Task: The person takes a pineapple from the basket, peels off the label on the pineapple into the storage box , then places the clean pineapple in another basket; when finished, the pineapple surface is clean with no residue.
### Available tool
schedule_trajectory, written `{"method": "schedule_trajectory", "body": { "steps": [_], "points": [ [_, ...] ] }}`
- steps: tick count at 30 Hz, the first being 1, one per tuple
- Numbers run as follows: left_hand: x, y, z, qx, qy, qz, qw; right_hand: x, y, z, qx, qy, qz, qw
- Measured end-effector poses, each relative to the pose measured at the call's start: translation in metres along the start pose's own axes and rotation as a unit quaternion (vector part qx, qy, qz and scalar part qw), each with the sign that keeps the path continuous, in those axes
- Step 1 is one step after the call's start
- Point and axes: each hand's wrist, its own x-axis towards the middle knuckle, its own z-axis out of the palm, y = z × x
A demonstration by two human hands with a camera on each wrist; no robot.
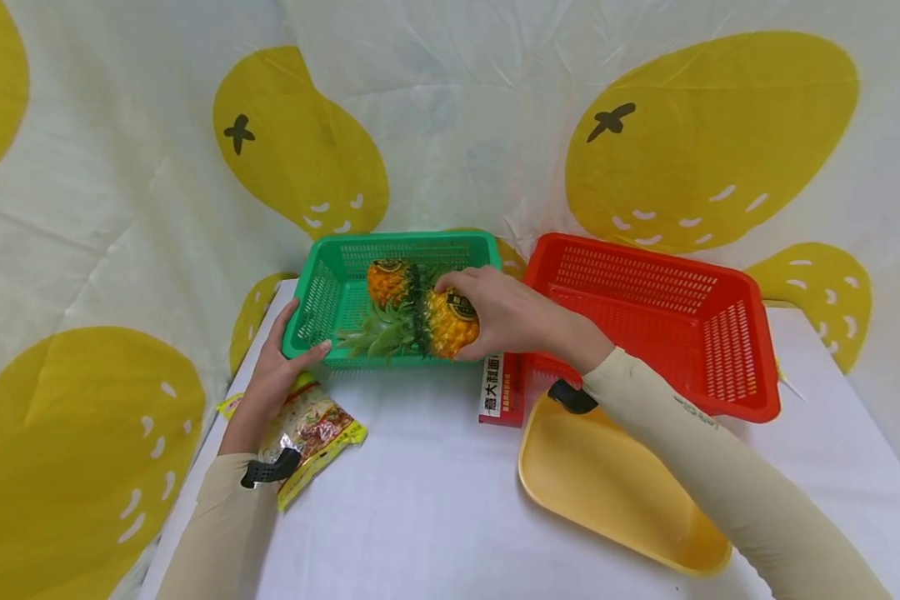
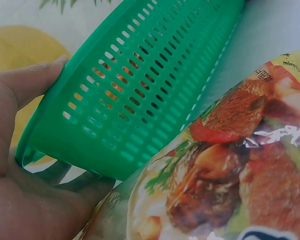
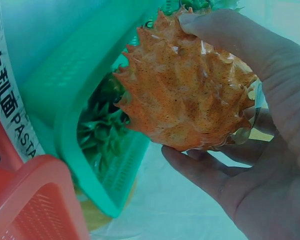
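My right hand [image 1: 506, 312] grips a small pineapple [image 1: 450, 329] by its orange body, thumb and fingers round it, over the right front of the green basket [image 1: 401, 237]. Its leafy crown points left, and a dark label shows on its side. In the right wrist view the spiky body [image 3: 190, 85] fills the grasp. Another pineapple [image 1: 388, 283] lies inside the basket. At the basket's left end, my left hand [image 1: 273, 367] holds the corner; the left wrist view shows the thumb on the rim and fingers curled below it. Under that wrist lies a printed food bag [image 1: 318, 429].
A red basket [image 1: 656, 258] stands right of the green one. In front of it is a yellow tray [image 1: 607, 492], partly behind my right forearm. A red pasta box [image 1: 502, 392] lies between the baskets. White table surface [image 1: 427, 475] shows nearer to me.
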Motion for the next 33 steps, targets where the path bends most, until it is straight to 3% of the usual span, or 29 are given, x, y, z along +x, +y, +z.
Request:
{"method": "schedule_trajectory", "body": {
  "steps": [15,33],
  "points": [
    [-0.003,-0.001,0.0,0.006,-0.017,-0.008,0.9998,-0.027,-0.03,0.007,0.021,0.003,-0.01,1.0],
    [-0.002,0.002,-0.002,0.015,-0.01,-0.006,0.9998,-0.047,-0.041,0.053,0.003,-0.02,0.014,1.0]
  ]
}}
